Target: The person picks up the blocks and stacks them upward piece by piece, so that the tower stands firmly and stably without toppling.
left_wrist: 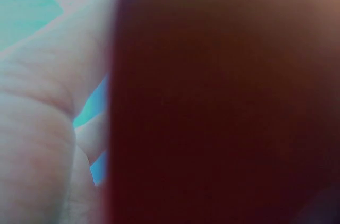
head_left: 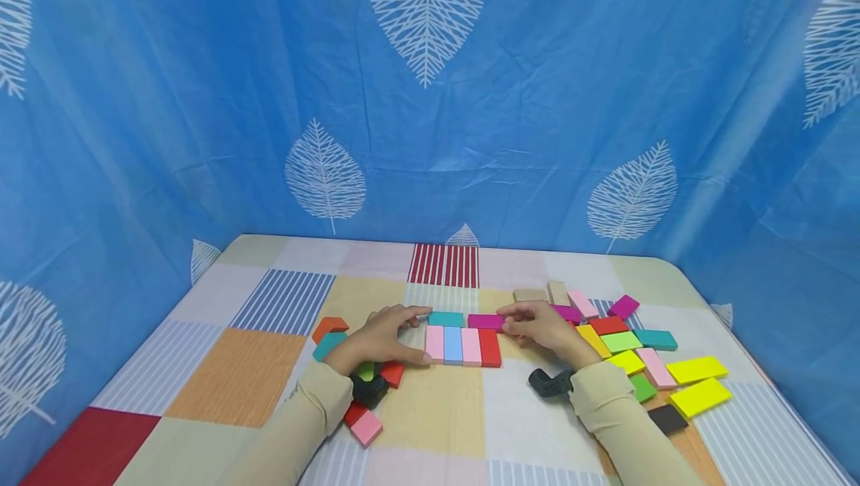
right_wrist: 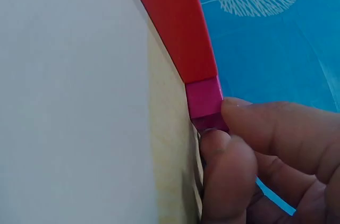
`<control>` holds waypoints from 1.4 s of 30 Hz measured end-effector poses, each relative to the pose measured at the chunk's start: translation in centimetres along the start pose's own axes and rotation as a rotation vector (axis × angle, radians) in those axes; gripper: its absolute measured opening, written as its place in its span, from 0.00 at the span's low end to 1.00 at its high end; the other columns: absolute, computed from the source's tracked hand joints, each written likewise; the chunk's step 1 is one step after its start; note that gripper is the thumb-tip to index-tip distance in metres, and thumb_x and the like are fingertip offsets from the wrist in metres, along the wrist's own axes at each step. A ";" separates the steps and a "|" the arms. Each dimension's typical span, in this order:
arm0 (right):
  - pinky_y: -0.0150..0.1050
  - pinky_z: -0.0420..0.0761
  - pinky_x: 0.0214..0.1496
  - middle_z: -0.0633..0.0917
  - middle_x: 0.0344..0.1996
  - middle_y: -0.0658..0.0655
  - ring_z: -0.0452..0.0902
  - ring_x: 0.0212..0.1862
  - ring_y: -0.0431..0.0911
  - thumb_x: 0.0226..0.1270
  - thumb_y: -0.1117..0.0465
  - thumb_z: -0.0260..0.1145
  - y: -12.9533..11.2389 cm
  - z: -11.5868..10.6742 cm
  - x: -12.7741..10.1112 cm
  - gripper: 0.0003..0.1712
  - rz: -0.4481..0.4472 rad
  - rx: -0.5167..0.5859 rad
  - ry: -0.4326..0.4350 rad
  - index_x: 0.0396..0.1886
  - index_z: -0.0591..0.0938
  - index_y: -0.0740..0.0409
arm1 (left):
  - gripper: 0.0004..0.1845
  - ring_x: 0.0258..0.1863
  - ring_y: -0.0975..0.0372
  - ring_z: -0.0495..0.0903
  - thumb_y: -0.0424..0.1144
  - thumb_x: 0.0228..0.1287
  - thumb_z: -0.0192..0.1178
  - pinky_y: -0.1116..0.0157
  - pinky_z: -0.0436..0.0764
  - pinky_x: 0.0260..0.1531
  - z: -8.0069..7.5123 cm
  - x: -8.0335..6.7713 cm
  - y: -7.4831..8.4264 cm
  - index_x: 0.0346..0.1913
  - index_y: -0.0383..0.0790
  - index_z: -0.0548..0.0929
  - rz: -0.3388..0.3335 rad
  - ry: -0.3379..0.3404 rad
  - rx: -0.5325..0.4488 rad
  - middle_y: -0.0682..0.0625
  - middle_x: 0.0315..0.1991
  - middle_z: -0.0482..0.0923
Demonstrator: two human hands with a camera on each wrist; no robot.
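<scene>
Four blocks lie side by side mid-table: pink (head_left: 434, 344), blue (head_left: 453, 346), pink (head_left: 472, 347) and red (head_left: 490, 349). Along their far ends lie a teal block (head_left: 446, 319) and a magenta block (head_left: 482, 322), a small gap between them. My left hand (head_left: 383, 335) spreads around the left side, its thumb by the leftmost pink block and its forefinger at the teal block. With thumb and finger, my right hand (head_left: 543, 328) pinches the magenta block's right end, beside the red block (right_wrist: 178, 27) in the right wrist view. A dark blur covers most of the left wrist view.
Many loose blocks lie at the right, including yellow ones (head_left: 699, 398), a black one (head_left: 667, 419) and wooden ones (head_left: 558, 293). Several more, such as an orange block (head_left: 330, 328) and a pink block (head_left: 366, 428), surround the left wrist. A blue curtain (head_left: 470, 142) hangs behind the table.
</scene>
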State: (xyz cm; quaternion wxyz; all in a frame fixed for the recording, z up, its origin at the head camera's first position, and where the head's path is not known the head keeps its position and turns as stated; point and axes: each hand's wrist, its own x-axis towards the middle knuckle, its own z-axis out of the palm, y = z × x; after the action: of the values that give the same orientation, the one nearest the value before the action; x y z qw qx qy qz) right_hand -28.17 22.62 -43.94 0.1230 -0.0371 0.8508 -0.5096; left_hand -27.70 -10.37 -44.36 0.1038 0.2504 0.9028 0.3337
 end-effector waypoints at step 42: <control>0.31 0.71 0.29 0.80 0.35 0.54 0.71 0.28 0.45 0.75 0.65 0.73 -0.2 0.8 -0.5 0.16 -0.049 -0.082 0.020 0.58 0.88 0.66 | 0.25 0.43 0.61 0.76 0.45 0.52 0.87 0.63 0.82 0.49 0.3 -0.1 0.2 0.50 0.38 0.91 0.017 0.090 -0.050 0.55 0.41 0.84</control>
State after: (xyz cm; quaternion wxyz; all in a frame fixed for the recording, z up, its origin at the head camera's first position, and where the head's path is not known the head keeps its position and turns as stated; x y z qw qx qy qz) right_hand -27.49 21.89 -44.01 0.1002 -0.0579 0.8709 -0.4777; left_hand -27.39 -10.11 -44.46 0.0662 0.2401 0.8959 0.3679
